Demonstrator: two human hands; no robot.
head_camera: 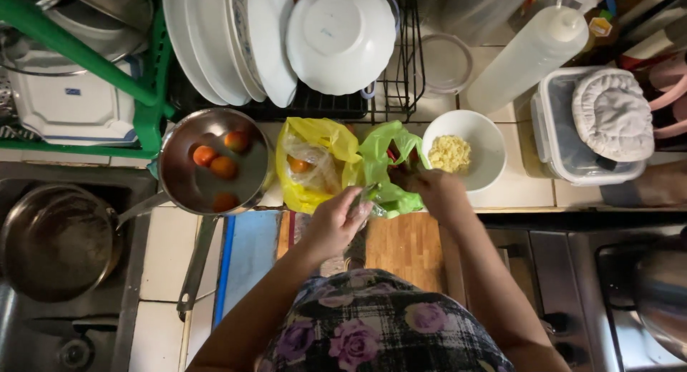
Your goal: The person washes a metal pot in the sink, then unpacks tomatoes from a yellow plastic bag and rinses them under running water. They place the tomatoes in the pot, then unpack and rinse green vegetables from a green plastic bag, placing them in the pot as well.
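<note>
The left hand [335,225] pinched the near edge of the green bag [386,173]; the right hand [433,189] reached inside it, its fingers hidden.

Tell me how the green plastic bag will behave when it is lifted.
The green plastic bag looks thin and crumpled, so it would likely flop and sag rather than hold shape. Both hands, left hand and right hand, are at it, which suggests it needs gathering. It probably weighs little; its contents are hidden.
</note>
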